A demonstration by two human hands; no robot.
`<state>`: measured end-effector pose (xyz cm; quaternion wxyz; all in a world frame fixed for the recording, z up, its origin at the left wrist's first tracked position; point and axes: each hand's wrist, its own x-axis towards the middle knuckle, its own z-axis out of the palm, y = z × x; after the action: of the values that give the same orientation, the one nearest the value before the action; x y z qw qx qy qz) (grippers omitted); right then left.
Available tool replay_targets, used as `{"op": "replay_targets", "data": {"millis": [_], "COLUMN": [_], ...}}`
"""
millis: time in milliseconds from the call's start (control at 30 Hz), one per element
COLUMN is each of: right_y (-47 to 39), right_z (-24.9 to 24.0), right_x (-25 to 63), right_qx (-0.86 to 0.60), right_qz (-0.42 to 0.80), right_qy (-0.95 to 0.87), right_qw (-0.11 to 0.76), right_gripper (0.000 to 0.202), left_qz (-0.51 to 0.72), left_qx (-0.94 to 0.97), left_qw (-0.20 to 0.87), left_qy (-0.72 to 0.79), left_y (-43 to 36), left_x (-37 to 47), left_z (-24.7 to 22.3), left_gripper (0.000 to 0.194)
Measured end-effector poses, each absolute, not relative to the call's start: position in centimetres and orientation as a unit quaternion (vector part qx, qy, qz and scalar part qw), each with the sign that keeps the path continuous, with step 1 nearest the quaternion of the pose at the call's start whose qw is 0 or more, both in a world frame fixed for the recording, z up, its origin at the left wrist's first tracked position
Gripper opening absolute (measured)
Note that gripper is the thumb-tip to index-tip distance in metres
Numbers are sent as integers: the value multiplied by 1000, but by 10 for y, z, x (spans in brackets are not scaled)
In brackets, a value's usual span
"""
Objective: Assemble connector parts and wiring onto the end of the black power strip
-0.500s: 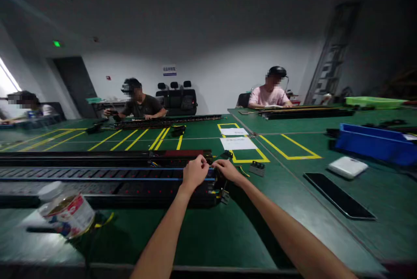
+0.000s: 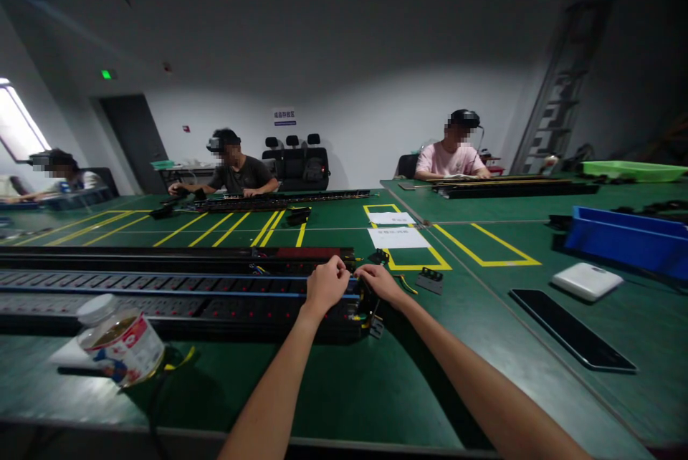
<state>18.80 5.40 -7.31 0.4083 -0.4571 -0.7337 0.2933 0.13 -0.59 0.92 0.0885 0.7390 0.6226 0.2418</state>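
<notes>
My left hand rests over the right end of a long black rail assembly with blue edge strips and small red dots. Its fingers are curled in a pinch, and whatever they hold is too small to make out. Close beside it, my right hand is at the tip of the same assembly, thumb and fingers pressed together; anything between them is hidden. Below my right hand, a small grey bracket and some wires show at the assembly's end. Another dark bracket lies to the right, near a yellow wire.
At the left front stands a plastic jar with a white cap. A phone, a white box and a blue bin are on the right. White papers lie ahead. Several people sit across the green table.
The whole view has shifted slightly, so things appear a little further right. Both hands keep nearly the same pose at the assembly's end.
</notes>
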Motion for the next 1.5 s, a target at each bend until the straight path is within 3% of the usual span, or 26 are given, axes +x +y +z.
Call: {"op": "replay_targets", "data": {"millis": [1500], "right_y": [51], "right_z": [-70], "right_x": [188], "right_qx": [-457], "right_qz": [294], "right_qy": [-733], "right_qw": [408], "right_gripper": [35], "left_qz": [227], "left_qx": [737], "left_qw": [95], "left_qy": [629], "left_y": [-11], "left_x": [4], "left_z": [15], "left_gripper": [17]}}
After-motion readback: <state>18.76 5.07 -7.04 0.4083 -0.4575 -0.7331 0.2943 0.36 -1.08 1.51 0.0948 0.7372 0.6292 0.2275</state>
